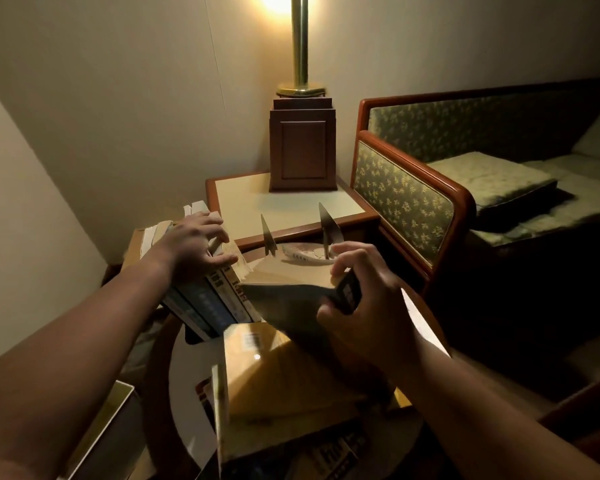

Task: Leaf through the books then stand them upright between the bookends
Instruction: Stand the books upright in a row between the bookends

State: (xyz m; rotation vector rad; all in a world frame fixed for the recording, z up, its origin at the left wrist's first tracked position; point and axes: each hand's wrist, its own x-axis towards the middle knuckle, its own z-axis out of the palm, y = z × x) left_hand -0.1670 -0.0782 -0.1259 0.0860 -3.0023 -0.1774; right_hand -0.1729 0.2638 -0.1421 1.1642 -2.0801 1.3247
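Note:
A row of upright books leans to the left on the round table, and my left hand presses on their top edges. My right hand grips an open book by its dark cover, its pages fanned and blurred. Two thin metal bookend plates stand upright behind the open book. A stack of flat books lies in front, nearest to me.
A side table behind carries a lamp with a wooden base. To the right stands a patterned sofa. More books are piled at the left, and a box sits low at the left.

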